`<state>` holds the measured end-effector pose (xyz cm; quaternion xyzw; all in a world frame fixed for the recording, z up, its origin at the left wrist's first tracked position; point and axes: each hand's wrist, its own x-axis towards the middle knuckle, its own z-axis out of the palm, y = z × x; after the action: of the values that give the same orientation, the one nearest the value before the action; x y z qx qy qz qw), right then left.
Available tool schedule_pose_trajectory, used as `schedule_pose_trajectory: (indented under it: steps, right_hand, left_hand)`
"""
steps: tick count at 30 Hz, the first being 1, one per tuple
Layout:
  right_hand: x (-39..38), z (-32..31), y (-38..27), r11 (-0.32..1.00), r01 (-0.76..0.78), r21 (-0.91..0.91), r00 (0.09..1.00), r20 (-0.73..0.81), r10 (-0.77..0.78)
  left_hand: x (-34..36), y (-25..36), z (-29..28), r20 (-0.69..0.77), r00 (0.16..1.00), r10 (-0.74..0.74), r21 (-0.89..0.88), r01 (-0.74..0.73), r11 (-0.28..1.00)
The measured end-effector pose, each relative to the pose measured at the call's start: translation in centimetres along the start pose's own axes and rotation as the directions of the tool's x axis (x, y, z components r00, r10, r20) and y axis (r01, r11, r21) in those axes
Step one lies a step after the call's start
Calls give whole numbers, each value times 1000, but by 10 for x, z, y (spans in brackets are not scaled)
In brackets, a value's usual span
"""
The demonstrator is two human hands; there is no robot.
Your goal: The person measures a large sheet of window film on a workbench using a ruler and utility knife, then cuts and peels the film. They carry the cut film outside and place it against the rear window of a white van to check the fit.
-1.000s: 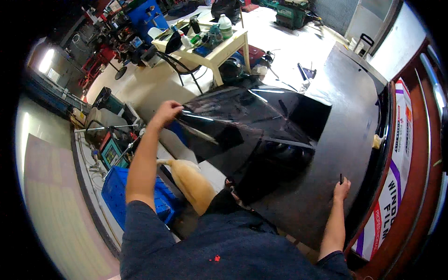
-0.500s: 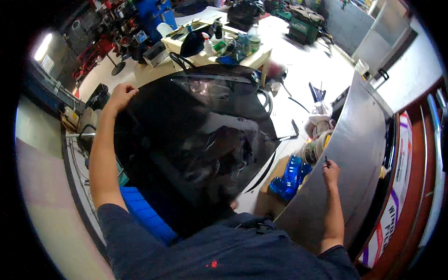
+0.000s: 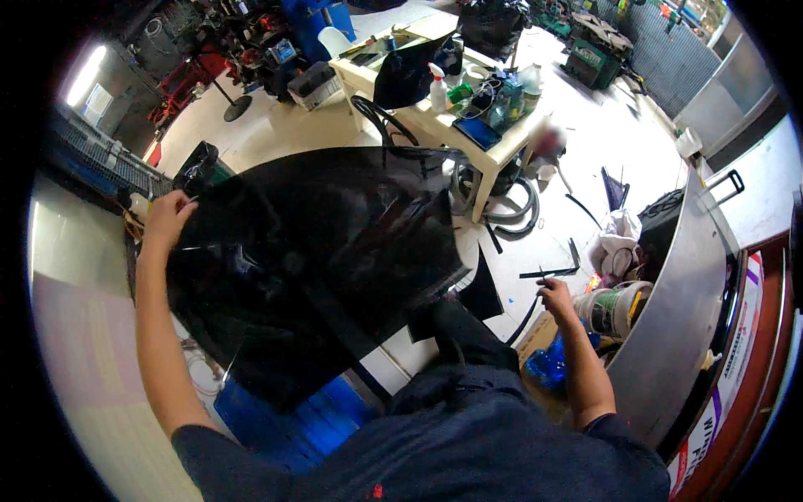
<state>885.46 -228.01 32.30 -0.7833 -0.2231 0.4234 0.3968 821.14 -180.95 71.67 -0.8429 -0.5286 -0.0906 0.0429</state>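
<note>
A large sheet of glossy black film (image 3: 335, 226) hangs in front of me, curved and creased with bright reflections. My left hand (image 3: 170, 219) is closed in a pinch on its far left edge, arm stretched out. On the right, my right hand (image 3: 558, 299) is held apart from the sheet, its fingers closed on a thin dark stick-like tool (image 3: 541, 273); its exact kind is too small to tell. Below the sheet's lower edge, a blue panelled surface (image 3: 293, 422) shows near my body.
A cream table (image 3: 489, 159) holding a spray bottle (image 3: 437, 88) and other bottles stands beyond the sheet. Hoses (image 3: 523, 209) and black offcuts (image 3: 481, 284) lie on the floor. On the right are a bucket (image 3: 606, 311), a blue plastic item (image 3: 549, 361) and a grey panel (image 3: 677, 293).
My view has shifted. My left hand has kept hold of the film, which has swung left and opened a gap on its right. My right hand has left the grey panel's front.
</note>
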Motion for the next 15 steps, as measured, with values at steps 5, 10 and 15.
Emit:
schedule_pose_trajectory:
  steps: [5,10,15]
  right_hand:
    - [110,117,-69,976,7,216,992,120,-34]
    - [213,288,-221,806,27,591,950,236,-204]
    - [286,424,-394,927,299,228,775,508,-375]
  left_hand:
    - [22,-3,-7,-12,996,84,158,-81,984]
    - [81,58,-9,87,974,209,243,-224,944]
    - [125,54,-11,174,963,206,314,-253,915]
